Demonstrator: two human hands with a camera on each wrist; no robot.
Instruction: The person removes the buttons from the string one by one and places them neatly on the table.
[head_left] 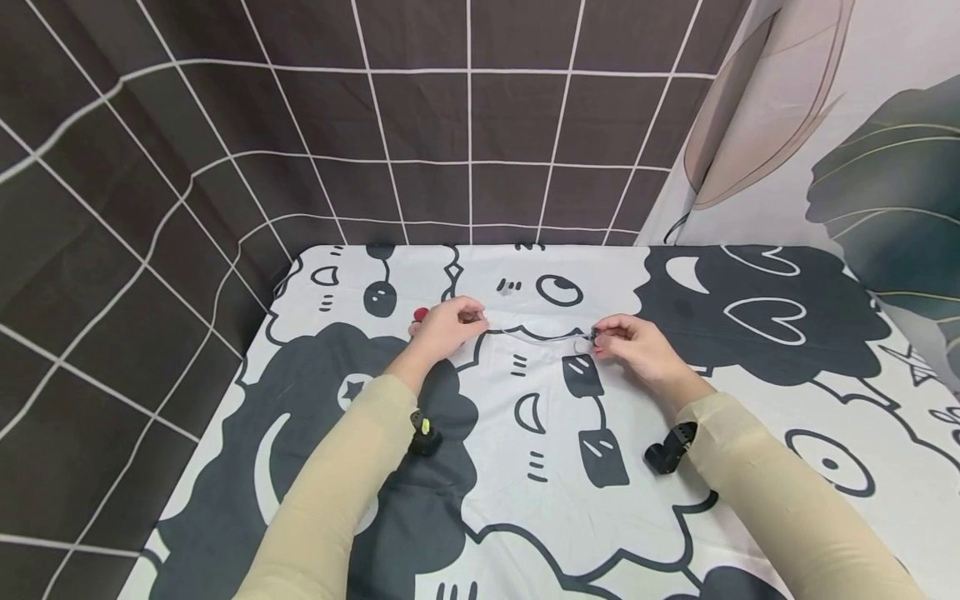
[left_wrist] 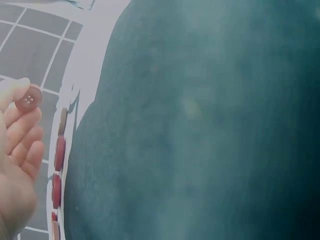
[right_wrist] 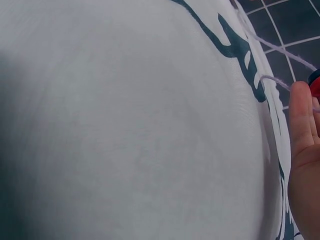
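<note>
A brown button with several small holes is pinched between the thumb and finger of my left hand. Beside that hand lie red buttons in a row on the cloth, one red piece showing in the head view. To the right, my right hand pinches a small dark button; in the right wrist view a dark button and a red button sit together at its fingertips. A thin pale purple string runs from there, crossing toward the left hand above the cloth.
A black and white cartoon-print cloth covers the table. Dark curtain-like fabric with white grid lines hangs behind and at the left. A leaf-print fabric stands at the right.
</note>
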